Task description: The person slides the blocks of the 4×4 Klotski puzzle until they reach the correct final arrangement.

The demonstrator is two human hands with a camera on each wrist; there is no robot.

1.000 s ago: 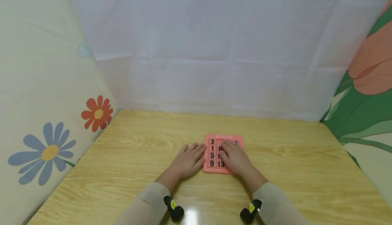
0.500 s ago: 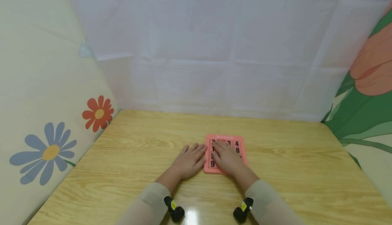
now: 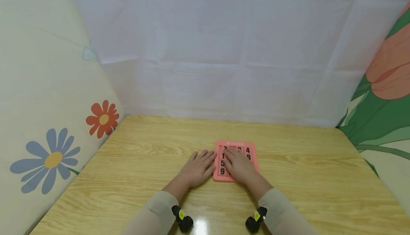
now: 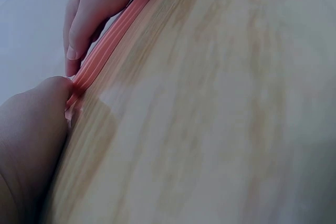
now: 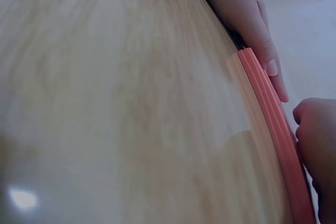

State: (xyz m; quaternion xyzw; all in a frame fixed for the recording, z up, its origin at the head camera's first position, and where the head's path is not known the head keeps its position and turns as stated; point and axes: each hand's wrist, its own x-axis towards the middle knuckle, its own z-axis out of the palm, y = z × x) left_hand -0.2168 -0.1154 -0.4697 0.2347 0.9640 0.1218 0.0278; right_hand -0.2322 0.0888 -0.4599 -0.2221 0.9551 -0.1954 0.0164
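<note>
A pink number slide puzzle [image 3: 255,156] lies flat on the table, its tiles printed with black numerals. My left hand [image 3: 199,168] rests palm down on the wood, fingers extended, their tips along the puzzle's left edge. Over the tiles lies my right hand [image 3: 240,165], fingertips on the top row beside the 2 tile [image 3: 225,149]; it covers much of the middle columns. The 4 tile [image 3: 248,150] shows to its right. In the left wrist view, the puzzle's ridged side [image 4: 107,45] runs between both hands. The right wrist view shows the opposite hand's thumb [image 5: 270,66] against that side.
The wooden table [image 3: 144,139] spreads out around the puzzle. A white sheet [image 3: 205,68] hangs behind it, with flower-printed cloths [image 3: 48,85] at the sides. Each wrist carries a small black camera [image 3: 184,220].
My right hand has moved left across the puzzle, uncovering the 3, 4 and 8 on the right. Within the last half second the 2 tile has slid slightly right. The left hand stays put.
</note>
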